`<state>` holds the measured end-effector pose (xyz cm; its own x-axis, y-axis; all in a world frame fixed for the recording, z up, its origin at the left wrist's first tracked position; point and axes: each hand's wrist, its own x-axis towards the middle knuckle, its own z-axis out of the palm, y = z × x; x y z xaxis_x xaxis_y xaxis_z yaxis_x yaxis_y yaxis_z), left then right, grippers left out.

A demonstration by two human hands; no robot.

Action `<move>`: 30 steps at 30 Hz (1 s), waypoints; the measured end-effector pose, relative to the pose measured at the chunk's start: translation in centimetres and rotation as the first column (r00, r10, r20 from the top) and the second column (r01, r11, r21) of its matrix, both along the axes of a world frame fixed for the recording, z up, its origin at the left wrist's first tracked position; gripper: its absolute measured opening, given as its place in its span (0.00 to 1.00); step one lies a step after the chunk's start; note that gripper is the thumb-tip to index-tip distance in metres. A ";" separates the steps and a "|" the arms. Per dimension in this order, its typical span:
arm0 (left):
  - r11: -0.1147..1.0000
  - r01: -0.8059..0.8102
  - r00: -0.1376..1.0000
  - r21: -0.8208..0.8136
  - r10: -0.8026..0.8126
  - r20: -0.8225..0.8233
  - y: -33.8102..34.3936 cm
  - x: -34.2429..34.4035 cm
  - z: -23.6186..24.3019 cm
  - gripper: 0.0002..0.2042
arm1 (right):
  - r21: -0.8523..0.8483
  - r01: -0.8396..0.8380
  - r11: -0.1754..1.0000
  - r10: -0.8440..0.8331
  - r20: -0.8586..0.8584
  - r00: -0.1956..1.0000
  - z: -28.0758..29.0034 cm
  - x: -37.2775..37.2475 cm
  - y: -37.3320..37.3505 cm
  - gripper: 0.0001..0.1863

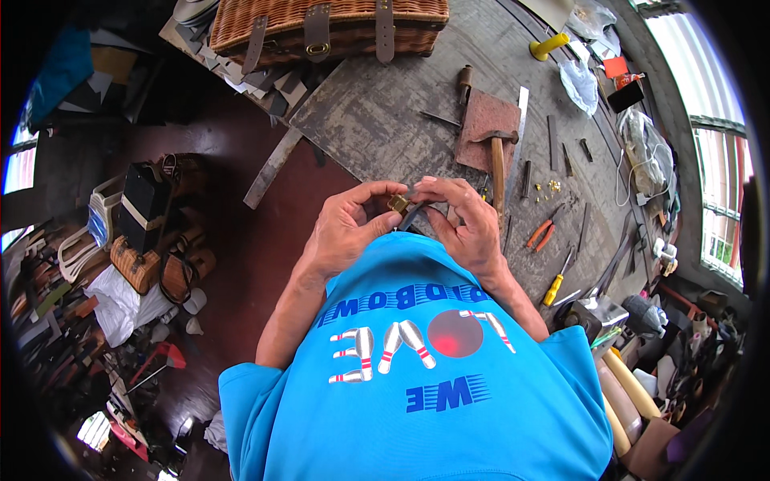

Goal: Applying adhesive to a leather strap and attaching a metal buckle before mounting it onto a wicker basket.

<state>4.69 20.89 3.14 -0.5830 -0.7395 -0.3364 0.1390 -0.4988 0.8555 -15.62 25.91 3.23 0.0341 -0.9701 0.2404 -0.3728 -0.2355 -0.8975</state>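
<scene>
Near the centre of the frame, our left hand (345, 224) pinches a brass clasp (397, 204) between thumb and index finger. Just right of it, our right hand (465, 223) has its fingers grasping a narrow dark strap (410, 216); whether strap and clasp are joined, we cannot tell. Both hands are above the hem of our blue T-shirt (385, 353), by the edge of the grey bench (369, 120). Right of upper centre, we see a wooden-handled hammer (498, 172) with its head over a reddish-brown slab (486, 116). Farther right lie small brass pieces (553, 186), orange-handled pliers (545, 231) and a yellow-handled screwdriver (553, 289). Along the upper edge we see a wicker basket (345, 38) with leather straps.
</scene>
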 end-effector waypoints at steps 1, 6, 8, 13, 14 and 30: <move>0.997 0.039 0.998 0.068 -0.036 -0.044 -0.1 0.1 0.0 0.20 | 0.017 0.024 1.000 -0.024 0.006 1.000 -0.1 0.0 0.1 0.24; 0.992 0.043 0.999 0.122 -0.041 -0.020 0.6 -0.7 -0.1 0.19 | 0.039 -0.023 0.999 0.025 -0.064 0.998 -0.2 -0.7 0.9 0.26; 0.998 -0.013 0.999 0.055 0.011 0.032 0.7 -0.7 -0.2 0.19 | 0.110 -0.067 0.992 0.071 -0.031 0.997 0.6 -0.6 1.1 0.27; 0.999 -0.013 1.000 0.042 0.012 0.019 1.2 -0.7 -0.1 0.19 | 0.216 -0.117 0.969 0.120 0.000 0.993 0.4 -0.6 1.2 0.30; 0.999 -0.008 1.000 0.051 0.007 0.024 1.5 -0.7 -0.1 0.18 | 0.154 -0.134 0.979 0.141 -0.035 0.989 -0.2 -0.8 1.2 0.30; 0.831 0.021 0.936 -0.557 0.179 0.303 1.8 -1.9 -0.6 0.18 | 0.037 -0.108 0.993 0.114 -0.210 0.971 -1.1 0.4 0.5 0.36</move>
<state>2.82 22.69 2.51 -0.4433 -0.8960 -0.0254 -0.1811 0.0618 0.9815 -15.20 26.43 2.11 0.1893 -0.9630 0.1918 -0.5277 -0.2645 -0.8072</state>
